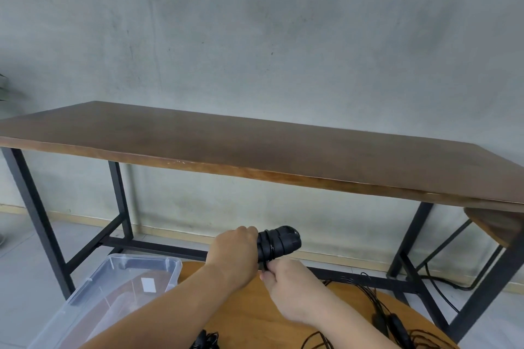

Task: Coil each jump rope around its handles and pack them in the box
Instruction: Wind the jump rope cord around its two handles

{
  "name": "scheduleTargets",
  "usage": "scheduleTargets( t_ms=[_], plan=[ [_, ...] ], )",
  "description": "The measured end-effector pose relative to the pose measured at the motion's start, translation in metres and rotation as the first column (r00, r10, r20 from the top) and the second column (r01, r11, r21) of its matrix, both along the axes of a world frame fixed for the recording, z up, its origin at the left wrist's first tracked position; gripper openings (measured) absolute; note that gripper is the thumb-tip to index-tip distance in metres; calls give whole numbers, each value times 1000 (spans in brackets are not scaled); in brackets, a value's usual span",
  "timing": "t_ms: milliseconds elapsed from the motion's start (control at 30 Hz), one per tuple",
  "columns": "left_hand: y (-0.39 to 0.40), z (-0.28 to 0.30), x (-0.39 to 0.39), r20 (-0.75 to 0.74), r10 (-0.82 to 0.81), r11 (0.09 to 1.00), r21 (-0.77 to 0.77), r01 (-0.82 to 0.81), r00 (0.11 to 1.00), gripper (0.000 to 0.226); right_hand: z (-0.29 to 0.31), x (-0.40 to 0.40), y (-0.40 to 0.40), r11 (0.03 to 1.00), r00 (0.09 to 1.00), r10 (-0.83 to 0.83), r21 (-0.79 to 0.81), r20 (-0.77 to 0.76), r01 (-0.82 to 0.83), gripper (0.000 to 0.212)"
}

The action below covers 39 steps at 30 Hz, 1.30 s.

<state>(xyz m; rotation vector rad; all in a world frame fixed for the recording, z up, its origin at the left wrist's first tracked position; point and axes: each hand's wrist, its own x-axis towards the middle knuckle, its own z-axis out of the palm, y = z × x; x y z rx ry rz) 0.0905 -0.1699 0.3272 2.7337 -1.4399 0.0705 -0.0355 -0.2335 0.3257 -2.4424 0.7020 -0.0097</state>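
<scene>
A black jump rope is sitting bundled in mid-air, its thin cord wound in several tight turns around a pair of thick handles held side by side; the handles' blunt ends are pointing up and to the right, beyond the knuckles that are holding them. The cord is looking glossy where it is crossing the matte handle bodies.

The left hand is wrapping its curled fingers around the lower part of the bundle, back of the hand facing the camera, forearm reaching in from the lower left. The right hand is sitting just below and to the right of it, fingers curled and pinching the cord's loose end where it is leaving the bundle (the fingertips themselves are hidden behind the knuckles).

Below both hands a round wooden table is carrying more ropes: a loose tangle of cords and handles to the right of the right forearm, and another dark bundle under the left forearm at the bottom edge. Left of the left forearm a clear plastic box is standing open, with a small white label showing through it; no writing on it is readable.

Beyond the hands a long brown table on black legs is standing against a grey wall.
</scene>
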Motion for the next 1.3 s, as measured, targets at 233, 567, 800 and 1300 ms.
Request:
scheduleTargets(
  t_ms=[233,567,800,1300],
  plan=[
    [3,-7,-3,191,-152,985,105,134,970,31,40,5,-2,957,977,112,-246,-181,-155,21],
    [19,17,-16,63,-407,913,24,406,911,24,93,13,-55,964,964,257,-46,-72,-261,15],
    [33,36,-14,-185,-433,893,-220,392,882,19,70,6,-78,852,980,122,489,157,-185,14],
    [19,43,-7,-398,-304,899,-420,122,866,69,-1,17,-33,171,839,-477,964,261,-203,31]
  ],
)
